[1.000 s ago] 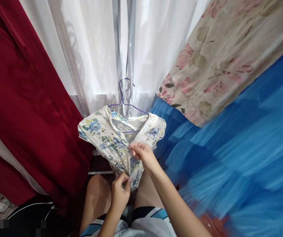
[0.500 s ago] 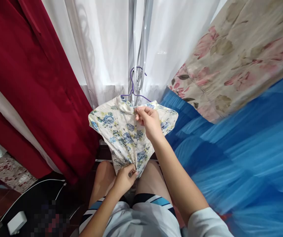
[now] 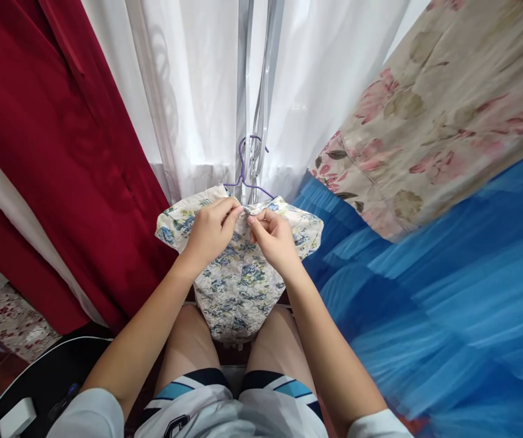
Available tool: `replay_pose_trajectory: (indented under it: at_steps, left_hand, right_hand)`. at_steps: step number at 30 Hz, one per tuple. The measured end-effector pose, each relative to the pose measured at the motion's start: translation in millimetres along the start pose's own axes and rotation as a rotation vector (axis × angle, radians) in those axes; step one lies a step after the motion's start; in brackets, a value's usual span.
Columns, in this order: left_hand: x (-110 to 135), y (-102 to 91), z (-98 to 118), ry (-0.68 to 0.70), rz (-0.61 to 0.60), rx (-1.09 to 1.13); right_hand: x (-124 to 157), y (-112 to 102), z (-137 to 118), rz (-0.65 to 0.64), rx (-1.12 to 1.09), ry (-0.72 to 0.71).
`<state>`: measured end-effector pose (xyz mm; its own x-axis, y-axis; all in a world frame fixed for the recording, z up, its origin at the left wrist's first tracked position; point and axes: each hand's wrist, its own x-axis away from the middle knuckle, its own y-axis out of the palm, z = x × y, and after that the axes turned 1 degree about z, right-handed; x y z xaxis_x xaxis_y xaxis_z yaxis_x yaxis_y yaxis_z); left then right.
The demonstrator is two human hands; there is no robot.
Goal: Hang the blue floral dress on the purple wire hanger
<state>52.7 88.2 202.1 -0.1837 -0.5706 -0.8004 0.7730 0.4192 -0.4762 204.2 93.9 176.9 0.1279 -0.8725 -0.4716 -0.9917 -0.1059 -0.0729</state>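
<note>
A white dress with blue flowers (image 3: 229, 292) hangs in front of me on a purple hanger (image 3: 242, 167), its lower part reaching down between my thighs. At the middle of its neckline, my left hand (image 3: 213, 228) pinches the fabric edge from the left. My right hand (image 3: 273, 237) pinches the same edge from the right, and the two sets of fingertips nearly meet. Whatever small fastening lies between the fingertips is too small to make out. The hanger's hook stands above the collar, near several grey straps (image 3: 255, 109).
White curtains (image 3: 197, 91) hang behind the dress. A red curtain (image 3: 83, 182) fills the left side. On the right hang a pink-flowered beige cloth (image 3: 421, 115) and blue tulle (image 3: 462, 292). A white box-shaped object (image 3: 17, 418) rests on a black surface at lower left.
My left hand has risen from the lower front of the dress to the neckline, beside my right hand. The dress front now hangs looser and the hanger sits slightly lower in view.
</note>
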Motion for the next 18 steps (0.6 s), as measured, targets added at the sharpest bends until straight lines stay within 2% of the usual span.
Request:
replay_pose_trajectory:
  at_steps: [2,4,7,9,11,12,14,16,18]
  left_hand:
    - [0.3,3.3,0.2,-0.013,0.111,0.037]
    - [1.0,-1.2,-9.2,-0.052,0.272,0.105]
    - [-0.1,-19.8,-47.2,-0.164,0.569,0.234]
    - [2.1,-31.1,-83.2,-0.325,0.758,0.395]
    - [10.2,-33.4,-117.0,-0.632,0.928,0.668]
    - [16.9,-30.0,-130.2,-0.789,0.968,0.792]
    - [34.8,-14.4,-145.8,-1.026,0.949,0.959]
    - [56.6,8.6,-146.2,-1.129,0.853,1.018]
    - [78.4,32.2,-133.6,-1.191,0.755,1.069]
  right_hand:
    - [-0.5,3.4,15.2,0.028,0.067,-0.014]
    - [2.6,3.3,30.6,0.022,0.147,0.002]
    - [14.4,-6.1,43.9,-0.041,0.193,0.073]
    - [24.8,-14.9,44.3,-0.072,0.174,0.12]
    - [35.4,-20.8,42.1,-0.097,0.157,0.151]
    - [40.4,-22.1,41.7,-0.112,0.144,0.161]
    - [50.0,-22.3,45.4,-0.137,0.113,0.177]
    - [59.3,-22.7,56.5,-0.131,0.096,0.201]
    - [69.0,-26.0,73.0,-0.113,0.106,0.248]
